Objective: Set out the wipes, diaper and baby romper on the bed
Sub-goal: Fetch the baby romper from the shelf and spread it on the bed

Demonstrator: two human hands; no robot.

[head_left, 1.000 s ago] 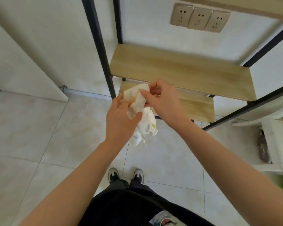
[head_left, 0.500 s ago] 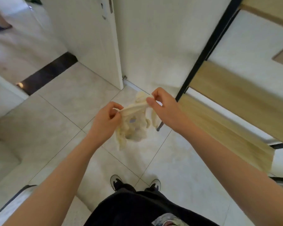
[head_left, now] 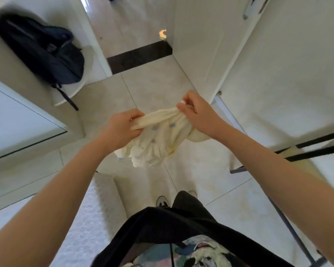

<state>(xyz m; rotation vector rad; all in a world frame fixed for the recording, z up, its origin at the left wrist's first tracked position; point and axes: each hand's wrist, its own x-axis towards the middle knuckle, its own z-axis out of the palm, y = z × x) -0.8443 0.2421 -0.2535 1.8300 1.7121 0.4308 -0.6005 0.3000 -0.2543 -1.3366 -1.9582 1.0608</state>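
Note:
A cream baby romper [head_left: 158, 139] with small blue marks hangs bunched in the air in front of me, above the tiled floor. My left hand [head_left: 121, 127] grips its top edge on the left. My right hand [head_left: 196, 110] pinches the same edge on the right, so the cloth is stretched between them and the rest droops below. A white textured bed corner [head_left: 89, 218] lies at the lower left, under my left forearm. No wipes or diaper are in view.
A dark backpack [head_left: 44, 51] rests on a white chair at the upper left. A doorway with a black threshold strip [head_left: 139, 56] opens ahead. A white door [head_left: 206, 45] stands at the right, and the black-framed wooden shelf [head_left: 316, 151] is at the far right.
My view has swung left, away from the shelf and toward the doorway and bed. Both hands have pulled further apart, stretching the romper's top edge.

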